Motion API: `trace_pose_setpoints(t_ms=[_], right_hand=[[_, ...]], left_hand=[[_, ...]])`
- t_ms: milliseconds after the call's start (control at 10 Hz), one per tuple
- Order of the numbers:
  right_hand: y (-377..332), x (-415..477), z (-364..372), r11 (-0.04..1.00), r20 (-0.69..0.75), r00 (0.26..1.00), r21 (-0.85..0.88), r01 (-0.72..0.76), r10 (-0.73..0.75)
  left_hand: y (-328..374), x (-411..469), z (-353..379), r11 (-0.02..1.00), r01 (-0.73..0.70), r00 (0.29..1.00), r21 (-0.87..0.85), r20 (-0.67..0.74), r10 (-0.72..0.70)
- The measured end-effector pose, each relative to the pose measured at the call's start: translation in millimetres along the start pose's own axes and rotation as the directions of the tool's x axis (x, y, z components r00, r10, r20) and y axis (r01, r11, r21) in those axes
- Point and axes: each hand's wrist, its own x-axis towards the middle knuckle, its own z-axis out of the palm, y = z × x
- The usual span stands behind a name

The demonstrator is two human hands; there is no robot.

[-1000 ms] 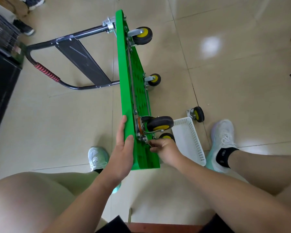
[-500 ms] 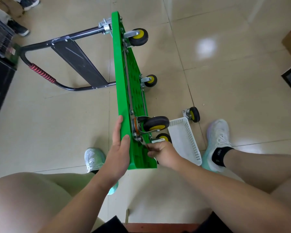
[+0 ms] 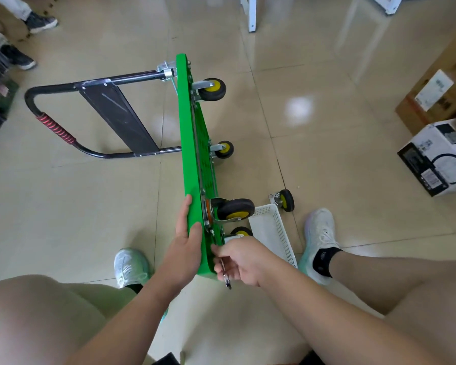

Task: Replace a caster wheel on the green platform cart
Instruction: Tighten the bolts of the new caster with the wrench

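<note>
Drawn back with the right grip (image 3: 244,262) since half a second ago, off the caster plate to the near corner of the green cart (image 3: 192,154). Fingers clamped round a thin metal tool (image 3: 225,275), its end now poking out below the fist. Still steadying with the left grip (image 3: 187,243), fingers straight and flat against the cart's upper edge. Cart tipped on its side on the floor. Just beyond the right grip, a mounted caster (image 3: 234,209). Just right of the cart, a white basket (image 3: 274,233); past that, a loose caster (image 3: 284,201).
</note>
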Motion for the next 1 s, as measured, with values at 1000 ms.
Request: trace_pose_setpoints(t_ms=[1000], right_hand=[[31.6,100.9,-58.7,0.886,0.002,0.934,-0.314,0.340,-0.358]], left_hand=[[-6.2,3.0,3.1,0.987,0.033,0.999,-0.159,0.004,-0.032]])
